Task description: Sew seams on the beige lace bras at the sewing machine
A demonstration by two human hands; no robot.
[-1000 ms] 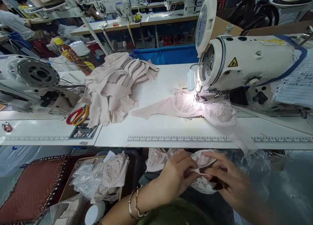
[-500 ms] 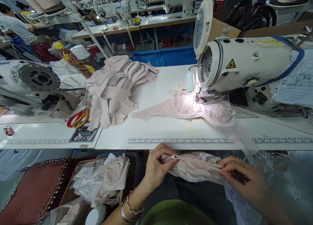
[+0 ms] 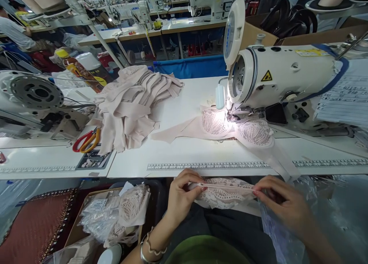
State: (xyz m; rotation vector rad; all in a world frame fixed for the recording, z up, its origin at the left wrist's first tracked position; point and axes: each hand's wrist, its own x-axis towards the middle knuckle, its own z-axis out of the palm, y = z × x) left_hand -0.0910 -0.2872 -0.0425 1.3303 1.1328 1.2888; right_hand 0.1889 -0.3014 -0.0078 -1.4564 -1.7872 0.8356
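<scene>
Over my lap, below the table's front edge, hangs a pale pink lace piece (image 3: 227, 195). Thumb and fingers of my left hand (image 3: 184, 195) pinch its left end. My right hand (image 3: 283, 202) pinches the narrow strip along its top edge at the right, and that strip runs straight between both hands. On the table lies a pink lace bra (image 3: 254, 135), one cup beside the lit needle area of the white sewing machine (image 3: 287, 70). Its right wing drapes over the table's front edge.
A heap of pink fabric pieces (image 3: 132, 103) lies left of centre, with red-and-orange scissors (image 3: 87, 140) beside it. Another machine (image 3: 37, 99) stands at the left. Below the table is a box of bagged lace parts (image 3: 115, 214). A person in white is at the far left.
My right hand has shifted slightly left and up, and the strip between my hands now looks straighter and narrower. The whole view has moved slightly.
</scene>
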